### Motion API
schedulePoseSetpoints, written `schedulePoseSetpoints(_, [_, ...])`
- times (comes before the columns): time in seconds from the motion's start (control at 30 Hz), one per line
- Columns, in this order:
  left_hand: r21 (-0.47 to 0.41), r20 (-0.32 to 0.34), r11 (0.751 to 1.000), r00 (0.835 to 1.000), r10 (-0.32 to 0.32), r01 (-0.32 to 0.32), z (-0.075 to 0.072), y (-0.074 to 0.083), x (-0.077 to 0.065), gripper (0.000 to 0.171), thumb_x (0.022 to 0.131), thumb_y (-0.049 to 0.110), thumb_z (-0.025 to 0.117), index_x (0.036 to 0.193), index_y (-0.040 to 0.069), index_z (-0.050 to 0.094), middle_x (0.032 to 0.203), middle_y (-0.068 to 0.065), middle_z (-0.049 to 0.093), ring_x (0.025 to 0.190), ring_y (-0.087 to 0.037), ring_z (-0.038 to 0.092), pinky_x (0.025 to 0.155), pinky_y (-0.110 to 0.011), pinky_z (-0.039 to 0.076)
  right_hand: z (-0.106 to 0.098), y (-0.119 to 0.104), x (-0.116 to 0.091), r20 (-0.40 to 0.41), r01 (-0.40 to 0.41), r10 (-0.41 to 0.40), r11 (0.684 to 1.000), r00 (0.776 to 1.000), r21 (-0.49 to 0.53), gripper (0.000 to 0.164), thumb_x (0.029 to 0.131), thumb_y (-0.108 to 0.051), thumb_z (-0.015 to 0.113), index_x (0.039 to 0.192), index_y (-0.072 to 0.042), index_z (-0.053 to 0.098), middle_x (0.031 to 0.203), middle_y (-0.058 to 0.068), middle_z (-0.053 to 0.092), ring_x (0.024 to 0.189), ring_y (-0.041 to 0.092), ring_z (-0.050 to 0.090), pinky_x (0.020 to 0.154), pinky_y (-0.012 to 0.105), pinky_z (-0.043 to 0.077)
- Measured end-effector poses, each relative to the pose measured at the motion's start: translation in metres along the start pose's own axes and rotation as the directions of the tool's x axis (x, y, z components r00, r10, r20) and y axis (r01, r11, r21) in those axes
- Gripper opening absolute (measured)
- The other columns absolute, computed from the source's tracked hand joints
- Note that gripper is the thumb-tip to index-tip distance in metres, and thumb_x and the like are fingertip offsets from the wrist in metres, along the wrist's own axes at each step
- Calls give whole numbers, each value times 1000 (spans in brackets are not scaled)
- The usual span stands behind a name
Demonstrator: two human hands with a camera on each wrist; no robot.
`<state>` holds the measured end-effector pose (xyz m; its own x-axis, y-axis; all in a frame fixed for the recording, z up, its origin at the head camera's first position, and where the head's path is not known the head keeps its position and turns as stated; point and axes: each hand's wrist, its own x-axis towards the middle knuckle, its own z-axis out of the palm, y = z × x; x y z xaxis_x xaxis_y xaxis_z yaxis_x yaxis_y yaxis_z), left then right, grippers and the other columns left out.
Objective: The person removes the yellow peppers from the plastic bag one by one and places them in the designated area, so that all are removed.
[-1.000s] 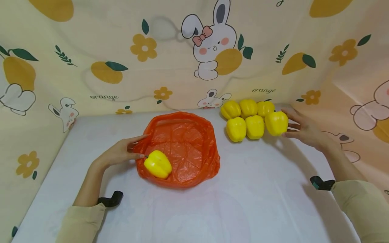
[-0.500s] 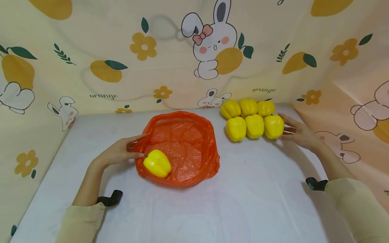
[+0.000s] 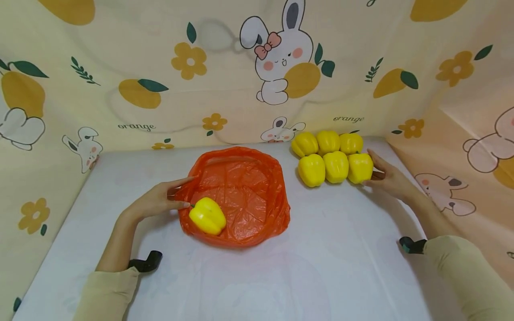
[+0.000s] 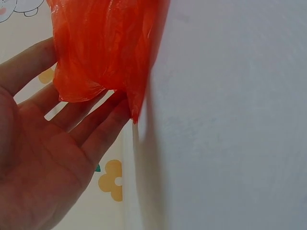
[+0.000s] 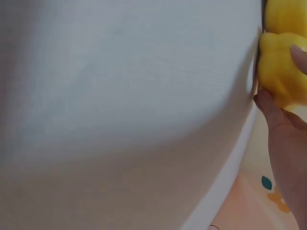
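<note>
An orange-red plastic bag (image 3: 281, 196) lies spread with its mouth up on the table. One yellow bell pepper (image 3: 207, 216) rests inside it at the near-left side, stem toward my left hand (image 3: 156, 200). That hand touches the bag's left rim; in the left wrist view its fingers are spread and fairly straight, fingertips partly hidden by the bag (image 4: 96, 48). At the back right, my right hand (image 3: 387, 178) grips the right-hand yellow bell pepper (image 3: 359, 168) of a front row, thumb and fingers about its right side. The right wrist view shows this pepper (image 5: 280, 67) partly cut off.
Beside the gripped one stand more yellow bell peppers, such as a front-row pepper (image 3: 311, 170) and a back-row pepper (image 3: 328, 142), packed closely near the back wall. A white-covered table (image 3: 321, 249) lies beneath. Printed cloth (image 3: 225, 98) rises behind and at both sides.
My right hand has moved left and slightly toward me, bringing its pepper down to the end of the front row. The left hand and bag have stayed nearly still.
</note>
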<state>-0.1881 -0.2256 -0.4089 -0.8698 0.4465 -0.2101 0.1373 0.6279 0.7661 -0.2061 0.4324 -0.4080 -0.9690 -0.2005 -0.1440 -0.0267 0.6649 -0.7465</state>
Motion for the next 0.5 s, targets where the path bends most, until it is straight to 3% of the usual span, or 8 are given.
schedulePoseSetpoints(0.27, [-11, -1, 1000, 1000, 9, -9, 0, -1, 0, 75, 88, 33, 76, 153, 20, 41, 152, -16, 43, 135, -38, 42, 108, -62, 36, 7, -2, 1, -7, -2, 3, 998, 1000, 68, 107, 93, -20, 72, 155, -43, -11, 160, 32, 10, 136, 56, 31, 108, 53, 30])
schedulePoseSetpoints(0.4, [-12, 2, 1000, 1000, 11, -11, 0, -1, 0, 75, 88, 33, 76, 153, 20, 41, 152, -16, 43, 136, -38, 40, 108, -62, 35, 7, -3, 0, -20, -16, 18, 996, 1000, 92, 109, 93, -18, 72, 155, -40, -14, 161, 29, 5, 140, 54, 26, 109, 59, 26])
schedulePoseSetpoints(0.5, [-14, 3, 1000, 1000, 5, -5, 0, 0, 0, 76, 88, 34, 76, 153, 20, 41, 152, -15, 43, 135, -38, 41, 107, -62, 37, 5, -4, 0, -24, 18, -15, 994, 1000, 106, 107, 93, -13, 71, 157, -34, -12, 163, 26, 0, 142, 55, 19, 111, 63, 21])
